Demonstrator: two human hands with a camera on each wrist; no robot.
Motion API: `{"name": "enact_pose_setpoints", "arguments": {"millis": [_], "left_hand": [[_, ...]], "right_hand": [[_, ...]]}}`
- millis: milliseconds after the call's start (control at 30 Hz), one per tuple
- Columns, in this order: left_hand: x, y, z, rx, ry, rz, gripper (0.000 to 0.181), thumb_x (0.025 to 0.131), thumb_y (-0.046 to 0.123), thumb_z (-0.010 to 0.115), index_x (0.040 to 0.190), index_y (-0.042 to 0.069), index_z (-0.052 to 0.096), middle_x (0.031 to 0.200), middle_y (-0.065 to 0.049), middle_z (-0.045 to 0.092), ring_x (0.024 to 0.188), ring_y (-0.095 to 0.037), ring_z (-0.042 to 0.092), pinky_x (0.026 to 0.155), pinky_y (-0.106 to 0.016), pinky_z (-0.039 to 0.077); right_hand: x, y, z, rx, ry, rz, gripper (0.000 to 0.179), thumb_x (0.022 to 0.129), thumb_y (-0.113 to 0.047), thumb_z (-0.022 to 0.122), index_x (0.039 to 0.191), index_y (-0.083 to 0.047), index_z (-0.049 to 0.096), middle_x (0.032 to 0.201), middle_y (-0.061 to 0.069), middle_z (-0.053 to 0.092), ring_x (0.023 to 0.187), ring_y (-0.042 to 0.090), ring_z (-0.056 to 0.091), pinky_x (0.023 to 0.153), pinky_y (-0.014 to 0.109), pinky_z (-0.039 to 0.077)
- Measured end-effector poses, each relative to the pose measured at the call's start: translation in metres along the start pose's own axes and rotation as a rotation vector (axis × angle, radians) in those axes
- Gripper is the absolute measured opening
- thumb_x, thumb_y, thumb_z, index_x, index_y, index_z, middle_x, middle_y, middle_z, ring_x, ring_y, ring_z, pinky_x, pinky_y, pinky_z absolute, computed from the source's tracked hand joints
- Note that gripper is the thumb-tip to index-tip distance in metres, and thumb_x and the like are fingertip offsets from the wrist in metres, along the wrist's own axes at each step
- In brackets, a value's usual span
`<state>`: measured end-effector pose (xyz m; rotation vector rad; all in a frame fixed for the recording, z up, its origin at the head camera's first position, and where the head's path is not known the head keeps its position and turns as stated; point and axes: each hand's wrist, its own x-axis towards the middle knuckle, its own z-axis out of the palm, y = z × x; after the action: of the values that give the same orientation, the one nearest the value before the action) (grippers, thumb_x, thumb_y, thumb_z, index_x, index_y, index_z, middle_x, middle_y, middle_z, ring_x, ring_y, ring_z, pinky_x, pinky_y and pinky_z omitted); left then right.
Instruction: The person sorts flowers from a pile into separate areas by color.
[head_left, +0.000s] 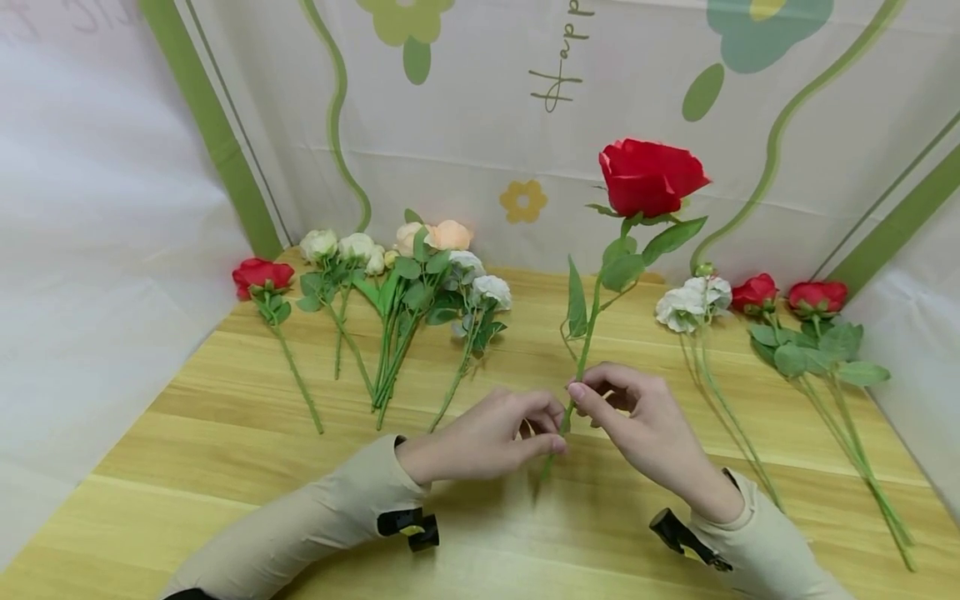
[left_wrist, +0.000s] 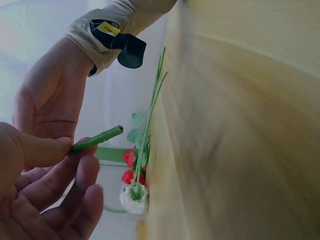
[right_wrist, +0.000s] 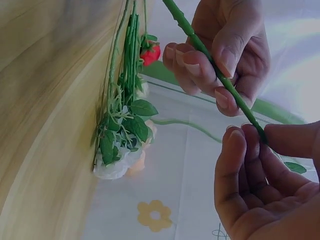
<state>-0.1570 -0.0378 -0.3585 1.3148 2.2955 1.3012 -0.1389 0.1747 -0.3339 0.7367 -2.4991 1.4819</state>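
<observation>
A red artificial rose (head_left: 651,179) stands nearly upright above the table, its bloom leaning slightly right. My right hand (head_left: 648,421) pinches its green stem between thumb and fingertips. Just below, my left hand (head_left: 491,433) pinches the same stem near its lower end. In the left wrist view the cut end of the stem (left_wrist: 102,138) pokes out past the left thumb and fingers. The right wrist view shows the stem (right_wrist: 220,75) running through both hands, with the left hand (right_wrist: 235,45) above and the right hand (right_wrist: 270,185) below.
Left on the wooden table (head_left: 225,467) lie a red rose (head_left: 261,277), cream flowers (head_left: 318,245), peach flowers (head_left: 450,235) and white flowers (head_left: 491,292). On the right lie white flowers (head_left: 686,304) and two red roses (head_left: 817,297). A printed curtain (head_left: 450,125) hangs behind.
</observation>
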Motion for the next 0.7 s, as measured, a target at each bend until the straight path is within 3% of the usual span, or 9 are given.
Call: {"name": "enact_pose_setpoints", "arguments": {"millis": [133,233,300,467,567,700], "left_hand": [[-0.003,0.0,-0.019,0.178,-0.071,0.012,0.012,0.098,0.017,0.063,0.104,0.007,0.066,0.097,0.004,0.07,0.089,0.002,0.061,0.081,-0.017,0.048],[-0.01,0.001,-0.042,0.312,-0.059,-0.006,0.016,0.101,0.021,0.06,0.105,0.008,0.069,0.099,0.005,0.068,0.093,-0.002,0.061,0.086,-0.021,0.048],[-0.016,0.001,-0.057,0.349,-0.027,-0.052,0.018,0.102,0.023,0.057,0.104,0.01,0.069,0.099,0.006,0.068,0.094,-0.003,0.061,0.086,-0.024,0.048],[-0.033,0.0,-0.087,0.415,-0.004,-0.176,0.019,0.103,0.028,0.054,0.103,0.016,0.069,0.097,0.011,0.066,0.093,-0.002,0.061,0.084,-0.029,0.05],[-0.043,-0.002,-0.102,0.429,0.019,-0.232,0.018,0.103,0.027,0.056,0.103,0.016,0.07,0.095,0.011,0.067,0.09,-0.004,0.062,0.082,-0.032,0.052],[-0.052,-0.01,-0.116,0.452,0.013,-0.29,0.019,0.104,0.026,0.054,0.096,0.017,0.068,0.082,0.01,0.064,0.071,-0.005,0.058,0.069,-0.033,0.05]], "right_hand": [[0.002,0.001,-0.005,-0.032,0.033,-0.028,0.009,0.097,-0.009,0.064,0.093,-0.012,0.07,0.081,-0.003,0.067,0.066,0.014,0.062,0.058,0.03,0.053],[0.003,0.006,-0.018,-0.111,0.072,-0.015,0.007,0.097,-0.008,0.065,0.094,-0.009,0.072,0.079,-0.001,0.067,0.063,0.014,0.061,0.056,0.03,0.053],[0.003,0.011,-0.032,-0.187,0.096,0.024,0.008,0.096,-0.011,0.066,0.096,-0.007,0.072,0.079,-0.001,0.067,0.062,0.013,0.061,0.055,0.028,0.053],[-0.003,0.033,-0.085,-0.395,0.103,0.133,0.018,0.097,-0.019,0.066,0.101,-0.003,0.073,0.079,0.004,0.069,0.062,0.011,0.063,0.052,0.025,0.051],[-0.008,0.049,-0.122,-0.489,0.063,0.221,0.027,0.099,-0.025,0.063,0.105,0.0,0.072,0.08,0.007,0.07,0.063,0.013,0.064,0.051,0.027,0.051],[-0.016,0.078,-0.166,-0.584,-0.011,0.351,0.038,0.102,-0.027,0.057,0.107,0.008,0.069,0.076,0.005,0.068,0.062,0.016,0.062,0.051,0.03,0.05]]}}
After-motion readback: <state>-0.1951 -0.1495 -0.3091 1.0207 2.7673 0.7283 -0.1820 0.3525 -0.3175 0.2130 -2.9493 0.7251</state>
